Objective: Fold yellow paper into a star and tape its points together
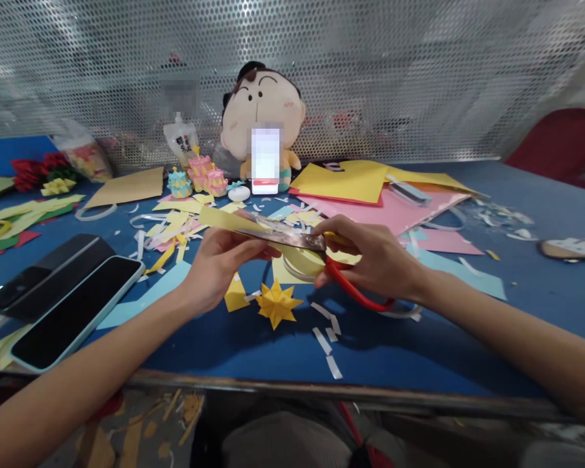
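Fingers closed, my left hand (pixel 219 260) pinches a pale yellow piece of paper (pixel 221 219) above the middle of the table. My right hand (pixel 365 253) grips a pair of scissors (pixel 355 289) with red handles. Their metal blades point left and lie across the yellow paper; whether they are cutting into it I cannot tell. Beneath my hands a folded yellow paper star (pixel 277 303) rests on the blue table (pixel 253 357). Close beside it lies a small deeper yellow paper piece (pixel 236 294). White paper strips (pixel 329 354) are scattered to the star's right.
A lit phone (pixel 265 159) leans on a plush doll (pixel 263 97) at the back. At left lies a dark phone (pixel 78 312). Coloured paper sheets (pixel 344 182) are stacked at back right, near a stapler-like grey object (pixel 409 192). Small paper cakes (pixel 199 172) stand behind many scraps.
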Demonstrator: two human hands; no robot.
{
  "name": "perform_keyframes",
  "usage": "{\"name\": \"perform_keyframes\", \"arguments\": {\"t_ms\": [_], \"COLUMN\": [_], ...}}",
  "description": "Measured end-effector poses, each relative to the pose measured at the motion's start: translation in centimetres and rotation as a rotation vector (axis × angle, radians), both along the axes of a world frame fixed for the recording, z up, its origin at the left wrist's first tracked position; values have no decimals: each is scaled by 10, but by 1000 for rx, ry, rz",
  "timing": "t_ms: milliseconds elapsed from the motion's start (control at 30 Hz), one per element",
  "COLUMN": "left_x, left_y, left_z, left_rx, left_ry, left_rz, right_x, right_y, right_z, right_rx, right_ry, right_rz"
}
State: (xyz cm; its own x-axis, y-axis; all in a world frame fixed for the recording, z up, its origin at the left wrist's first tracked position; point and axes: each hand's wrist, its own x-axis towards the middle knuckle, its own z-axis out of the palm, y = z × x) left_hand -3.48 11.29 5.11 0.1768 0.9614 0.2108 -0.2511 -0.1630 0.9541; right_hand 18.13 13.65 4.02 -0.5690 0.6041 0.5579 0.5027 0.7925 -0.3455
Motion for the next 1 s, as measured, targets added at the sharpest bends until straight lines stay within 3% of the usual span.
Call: {"name": "perform_keyframes", "arguments": {"t_ms": [800, 1000], "left_x": [2, 1], "left_y": [0, 4], "left_z": [2, 2], "left_rx": [-50, -57], "left_ry": [22, 33], "left_rz": [43, 116], "right_x": [-4, -1], "right_y": [-2, -3], "right_z": [4, 8], "right_rx": [-26, -156], "right_ry": [36, 218], "right_rz": [-63, -124]}}
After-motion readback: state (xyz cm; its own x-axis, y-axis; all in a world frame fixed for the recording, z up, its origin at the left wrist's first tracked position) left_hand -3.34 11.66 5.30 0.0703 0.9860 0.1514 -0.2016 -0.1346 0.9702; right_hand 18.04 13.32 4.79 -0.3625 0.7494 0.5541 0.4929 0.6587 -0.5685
